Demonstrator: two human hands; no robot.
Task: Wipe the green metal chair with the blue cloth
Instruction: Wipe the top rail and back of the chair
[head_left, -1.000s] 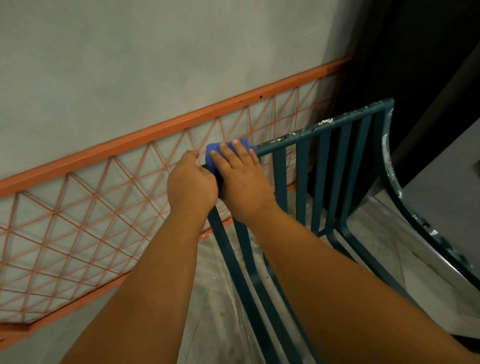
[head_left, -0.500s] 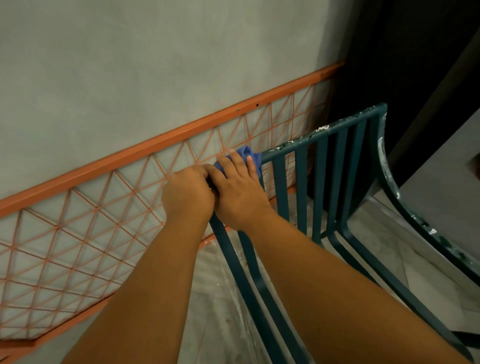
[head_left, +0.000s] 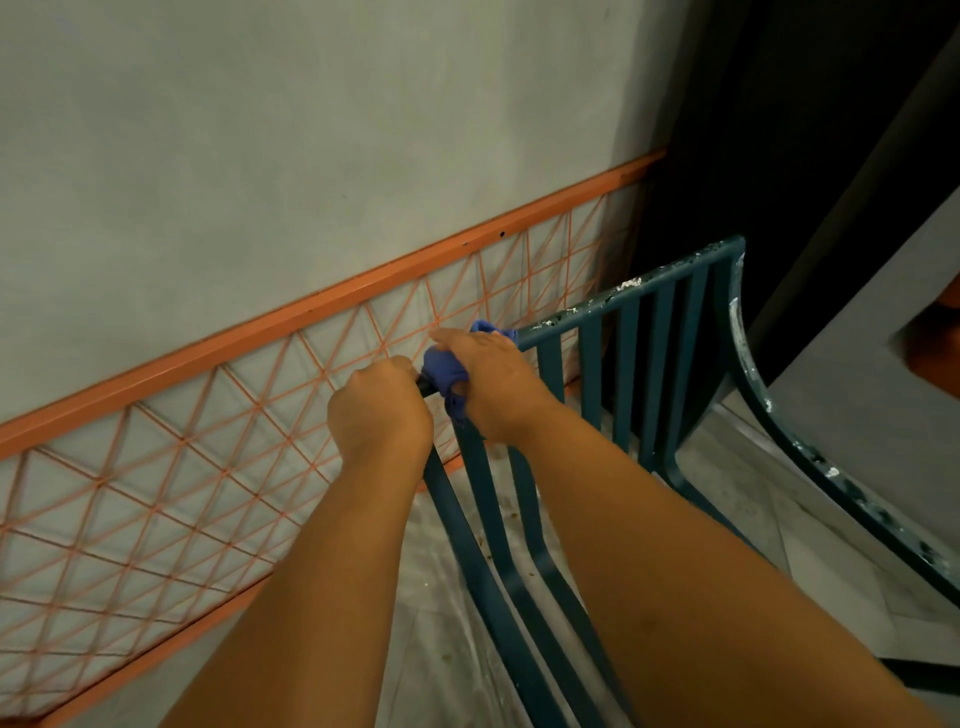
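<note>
Two hands up at the chair's top rail, both busy! Left hand (head_left: 379, 410) is fisted tight around the rail's left corner, bracing the green metal chair (head_left: 628, 317). Right hand (head_left: 493, 379) presses the blue cloth (head_left: 441, 369) against that same rail, fingers curled down over it, the cloth bunched up just beside the left fist. Watch the risk here: white flecks and chipped paint run along the rail toward its right corner, and a bunched cloth could snag on them or skip right over the grime. Lose the left-hand brace and the chair could tip under the rubbing.
</note>
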